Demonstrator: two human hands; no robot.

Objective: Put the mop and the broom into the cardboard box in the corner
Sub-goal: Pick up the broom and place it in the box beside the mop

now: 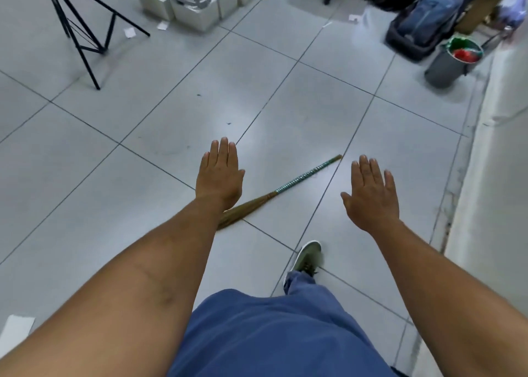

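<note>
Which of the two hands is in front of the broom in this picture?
The left hand. Its wrist hides part of the broom bristles, while the right hand is held apart beside the handle. Both are open and empty.

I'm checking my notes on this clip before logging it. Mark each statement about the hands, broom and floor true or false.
1. The broom lies flat on the tiled floor. True.
2. The right hand grips the broom handle. False: it is open and holds nothing.
3. The left hand is open, fingers extended. True.
4. The grey bucket stands beside the left hand. False: it stands far off, upper right.
</note>
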